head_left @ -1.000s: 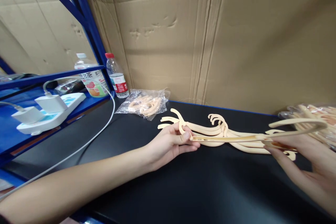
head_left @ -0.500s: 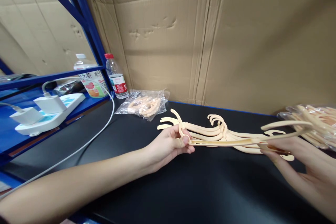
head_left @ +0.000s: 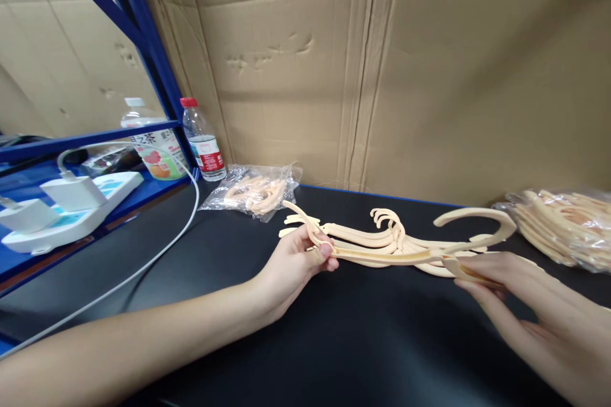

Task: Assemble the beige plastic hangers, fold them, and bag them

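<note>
A beige plastic hanger [head_left: 382, 259] is held above the black table, its large hook curving up at the right. My left hand [head_left: 298, 264] pinches its left end, by a small curved piece, between thumb and fingers. My right hand [head_left: 520, 305] is closed on the hanger's other arm, just below the hook; the fingers cover much of that part. Behind it, several more beige hangers [head_left: 363, 235] lie stacked on the table, their hooks pointing to the back. The held hanger partly hides them.
Clear plastic bags hold beige hooks [head_left: 258, 193] at the back left and hanger parts [head_left: 563, 226] at the right. A red-capped bottle [head_left: 204, 146] stands by the blue shelf frame [head_left: 157, 63]. A white cable [head_left: 176, 248] runs down from the power strip [head_left: 81, 216]. Cardboard [head_left: 286, 76] walls the back.
The held hanger has turned so its hook shows wider and stands higher. Both hands have shifted slightly left in view, along with the whole scene.
</note>
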Demonstrator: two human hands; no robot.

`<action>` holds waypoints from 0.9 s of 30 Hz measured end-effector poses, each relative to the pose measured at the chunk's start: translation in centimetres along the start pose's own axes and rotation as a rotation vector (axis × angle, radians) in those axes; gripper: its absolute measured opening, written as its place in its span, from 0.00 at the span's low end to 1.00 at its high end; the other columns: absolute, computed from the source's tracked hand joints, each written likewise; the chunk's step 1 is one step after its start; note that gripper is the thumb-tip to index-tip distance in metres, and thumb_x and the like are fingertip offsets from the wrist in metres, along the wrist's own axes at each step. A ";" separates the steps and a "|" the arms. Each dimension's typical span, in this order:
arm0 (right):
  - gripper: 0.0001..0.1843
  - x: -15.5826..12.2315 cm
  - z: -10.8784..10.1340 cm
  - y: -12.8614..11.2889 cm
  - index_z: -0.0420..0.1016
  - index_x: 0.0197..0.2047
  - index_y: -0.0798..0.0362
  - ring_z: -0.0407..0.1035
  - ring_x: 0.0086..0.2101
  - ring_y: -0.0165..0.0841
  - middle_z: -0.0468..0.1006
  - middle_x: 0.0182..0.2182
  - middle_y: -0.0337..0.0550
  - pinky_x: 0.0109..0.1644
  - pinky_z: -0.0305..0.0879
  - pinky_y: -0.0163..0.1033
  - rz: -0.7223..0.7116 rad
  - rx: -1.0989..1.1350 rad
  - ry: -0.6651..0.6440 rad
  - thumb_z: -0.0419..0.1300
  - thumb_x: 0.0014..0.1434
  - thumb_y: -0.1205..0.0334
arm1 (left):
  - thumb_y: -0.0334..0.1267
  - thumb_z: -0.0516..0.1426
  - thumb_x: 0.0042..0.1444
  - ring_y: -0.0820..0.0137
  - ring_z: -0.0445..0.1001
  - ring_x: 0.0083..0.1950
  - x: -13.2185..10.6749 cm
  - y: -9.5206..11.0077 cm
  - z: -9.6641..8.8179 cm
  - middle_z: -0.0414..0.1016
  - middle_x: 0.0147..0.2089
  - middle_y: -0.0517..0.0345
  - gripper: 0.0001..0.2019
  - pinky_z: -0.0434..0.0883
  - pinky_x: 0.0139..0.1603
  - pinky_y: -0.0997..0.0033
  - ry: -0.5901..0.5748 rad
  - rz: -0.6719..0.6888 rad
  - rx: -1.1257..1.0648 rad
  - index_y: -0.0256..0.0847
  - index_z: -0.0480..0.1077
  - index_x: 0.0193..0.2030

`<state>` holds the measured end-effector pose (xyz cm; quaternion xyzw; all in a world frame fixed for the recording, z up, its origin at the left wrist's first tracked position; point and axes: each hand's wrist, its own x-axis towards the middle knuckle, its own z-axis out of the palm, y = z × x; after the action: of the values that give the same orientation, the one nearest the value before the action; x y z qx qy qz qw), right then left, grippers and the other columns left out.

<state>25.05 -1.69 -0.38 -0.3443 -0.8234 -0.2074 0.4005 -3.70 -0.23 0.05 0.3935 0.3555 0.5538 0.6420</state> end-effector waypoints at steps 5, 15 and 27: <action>0.10 -0.4 0.0 0.2 0.72 0.46 0.49 0.77 0.34 0.35 0.80 0.38 0.42 0.36 0.72 0.36 0.128 0.042 -0.056 0.54 0.65 0.56 | 0.40 0.75 0.33 0.73 0.76 0.29 -0.1 -0.1 0.2 0.75 0.27 0.61 0.19 0.75 0.36 0.73 0.089 -0.015 0.020 0.36 0.70 0.26; 0.13 -1.1 0.9 1.9 0.74 0.48 0.47 0.77 0.35 0.37 0.81 0.40 0.40 0.42 0.75 0.40 0.415 0.195 -0.135 0.57 0.63 0.52 | 0.42 0.70 0.45 0.68 0.79 0.38 -0.8 0.3 0.7 0.80 0.36 0.51 0.15 0.75 0.43 0.72 0.000 -0.058 0.100 0.35 0.71 0.30; 0.09 -0.4 0.7 2.0 0.73 0.45 0.49 0.76 0.38 0.37 0.80 0.39 0.43 0.40 0.73 0.39 0.287 0.210 -0.277 0.55 0.64 0.57 | 0.29 0.54 0.62 0.54 0.64 0.66 -4.6 1.9 2.8 0.72 0.61 0.48 0.18 0.53 0.69 0.53 -0.987 0.341 1.167 0.47 0.72 0.56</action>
<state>26.36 -0.08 -1.00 -0.4395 -0.8302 -0.0125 0.3428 -2.64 -4.98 3.04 0.9172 0.1973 0.1294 0.3210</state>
